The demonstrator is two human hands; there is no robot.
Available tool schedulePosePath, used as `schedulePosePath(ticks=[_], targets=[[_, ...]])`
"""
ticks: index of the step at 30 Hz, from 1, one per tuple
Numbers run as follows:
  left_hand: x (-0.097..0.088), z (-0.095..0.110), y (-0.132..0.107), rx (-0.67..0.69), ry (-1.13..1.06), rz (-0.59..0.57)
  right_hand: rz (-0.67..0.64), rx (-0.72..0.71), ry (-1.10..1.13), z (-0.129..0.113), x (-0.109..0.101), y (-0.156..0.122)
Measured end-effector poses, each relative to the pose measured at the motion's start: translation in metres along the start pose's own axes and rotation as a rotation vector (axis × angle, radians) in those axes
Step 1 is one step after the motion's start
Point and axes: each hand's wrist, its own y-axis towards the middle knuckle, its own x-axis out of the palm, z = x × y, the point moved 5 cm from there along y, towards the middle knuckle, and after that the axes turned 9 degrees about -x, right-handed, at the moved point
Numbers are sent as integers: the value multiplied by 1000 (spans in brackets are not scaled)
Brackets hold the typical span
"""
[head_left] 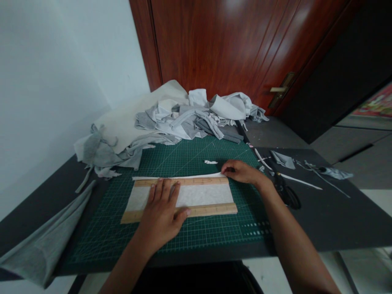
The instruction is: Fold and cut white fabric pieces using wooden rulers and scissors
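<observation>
Forearms (290,232) come first, leading to two bare hands over a green cutting mat (199,239) on a dark table (330,220). Fanned out, the fingers of the left hand (162,214) lie flat, tips on the far wooden ruler (205,181) and thumb on the near wooden ruler (211,210). Beneath that palm and reaching out past the fingers to both sides is the white cloth (205,195), flat under both rulers. Just beyond the left fingertips, a narrow white strip (190,177) runs along the far ruler's edge; thumb and forefinger of the right hand (240,170) appear to pinch its right end.

Smoothing and lining up look done. Lifting the strip clear is not: it lies against the ruler, and whether it is fully parted from the cloth I cannot tell. One short white scrap (210,162) sits just beyond the right fingers, already apart. A cloth heap (190,118) lies farther out past both hands; how much of it is finished is unclear.
</observation>
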Motion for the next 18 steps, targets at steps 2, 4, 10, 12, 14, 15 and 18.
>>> schedulePosePath(ticks=[2, 4, 10, 12, 14, 15, 18], targets=[[0, 0, 1, -3, 0, -1, -2, 18, 11, 0, 1, 0], [-1, 0, 1, -5, -2, -2, -1, 24, 22, 0, 1, 1], [-1, 0, 1, -9, -19, -2, 7, 34, 47, 0, 0, 1], [-1, 0, 1, -10, -31, 8, 2, 45, 69, 0, 0, 1], [-1, 0, 1, -11, -42, 7, -6, 53, 92, 0, -1, 0], [-1, 0, 1, -13, -45, 2, -8, 56, 103, 1, -1, -1], [-1, 1, 1, -25, -54, -17, -14, 66, 134, 3, 0, -2]])
